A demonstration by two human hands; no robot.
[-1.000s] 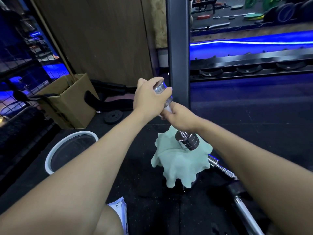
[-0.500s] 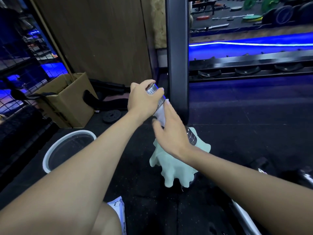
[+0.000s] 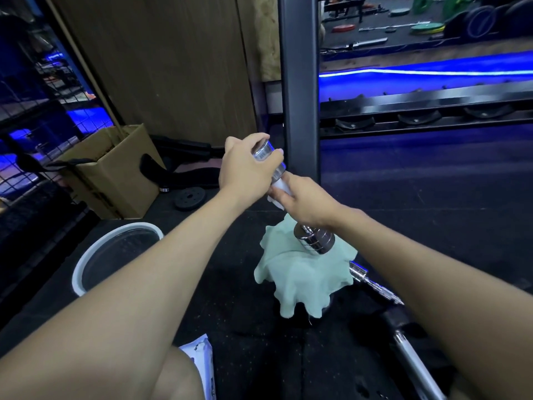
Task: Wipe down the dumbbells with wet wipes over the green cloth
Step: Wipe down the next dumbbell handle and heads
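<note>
A chrome dumbbell (image 3: pixel 314 241) stands tilted with its lower head resting on the pale green cloth (image 3: pixel 302 278), which is draped over a low object. My left hand (image 3: pixel 248 168) is shut on the dumbbell's upper head. My right hand (image 3: pixel 305 202) is wrapped around the handle with a white wet wipe (image 3: pixel 279 186) pressed against it. A pack of wipes (image 3: pixel 202 362) lies on the floor by my knee.
A second chrome bar (image 3: pixel 372 284) lies on the black rubber floor right of the cloth, under my right forearm. A white-rimmed bucket (image 3: pixel 86 264) stands at left, a cardboard box (image 3: pixel 115 174) behind it. A dark steel rack post (image 3: pixel 298 88) rises just behind my hands.
My right hand slid down over the lower head half a second ago and has come back up onto the handle. The left hand stayed on the upper head.
</note>
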